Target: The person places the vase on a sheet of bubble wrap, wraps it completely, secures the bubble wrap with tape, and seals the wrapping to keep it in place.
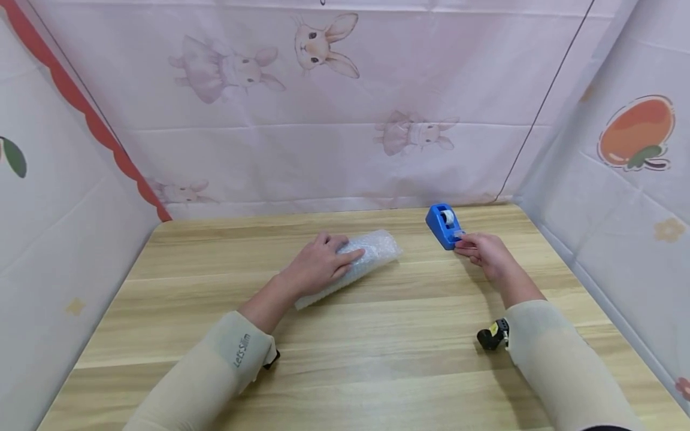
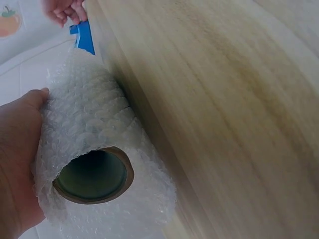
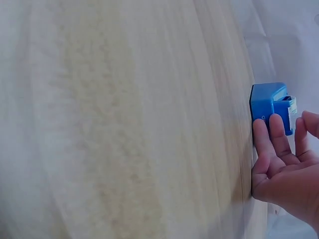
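Observation:
A cylinder wrapped in bubble wrap lies slantwise on the table. Its near end shows a round, brown-rimmed opening, dark green inside. My left hand holds it from above, with the thumb and a finger over the wrap and other fingertips partly hidden. Near the back of the table, to the right, is a blue tape dispenser with a small tape roll. At its toothed front edge my right hand pinches the clear tape end between thumb and forefinger. Its other fingers touch the dispenser's side.
The wooden table meets a printed cloth backdrop behind the dispenser. Cloth walls stand left and right. A small black wrist camera sticks out from the right sleeve.

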A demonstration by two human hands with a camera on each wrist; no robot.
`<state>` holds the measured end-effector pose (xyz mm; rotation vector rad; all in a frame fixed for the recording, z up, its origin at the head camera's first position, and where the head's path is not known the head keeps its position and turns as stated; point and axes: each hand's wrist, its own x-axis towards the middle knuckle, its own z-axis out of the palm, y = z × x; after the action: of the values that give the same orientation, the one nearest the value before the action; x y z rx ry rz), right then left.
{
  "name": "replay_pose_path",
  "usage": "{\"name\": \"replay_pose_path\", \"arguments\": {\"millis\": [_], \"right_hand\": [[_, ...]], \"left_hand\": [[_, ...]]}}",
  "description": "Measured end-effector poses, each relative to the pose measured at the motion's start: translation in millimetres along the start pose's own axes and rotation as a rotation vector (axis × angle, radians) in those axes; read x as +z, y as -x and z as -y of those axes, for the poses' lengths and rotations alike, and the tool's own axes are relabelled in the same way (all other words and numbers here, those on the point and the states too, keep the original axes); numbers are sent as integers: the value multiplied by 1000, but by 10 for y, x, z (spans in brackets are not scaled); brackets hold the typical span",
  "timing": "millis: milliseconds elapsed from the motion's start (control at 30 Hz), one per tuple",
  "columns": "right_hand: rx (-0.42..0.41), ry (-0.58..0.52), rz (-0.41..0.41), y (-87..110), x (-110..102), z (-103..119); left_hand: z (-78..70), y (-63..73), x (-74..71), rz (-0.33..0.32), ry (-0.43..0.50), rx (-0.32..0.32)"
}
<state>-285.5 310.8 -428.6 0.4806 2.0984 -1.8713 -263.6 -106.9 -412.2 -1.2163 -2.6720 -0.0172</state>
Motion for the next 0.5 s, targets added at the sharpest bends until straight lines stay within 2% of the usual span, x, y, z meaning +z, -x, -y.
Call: {"name": "replay_pose_path", "arguments": {"millis": [233,400,500], "right_hand": [[-12,-30,67,45,-33,33],[-85,15,85,112,-39,38],[-143,29,70,174,48,38]], "left_hand": [[-12,-5,-12,10,13,-16],[-16,-6,-35,18,22,-35],[-23,-7,-38,13,8,-30]]}}
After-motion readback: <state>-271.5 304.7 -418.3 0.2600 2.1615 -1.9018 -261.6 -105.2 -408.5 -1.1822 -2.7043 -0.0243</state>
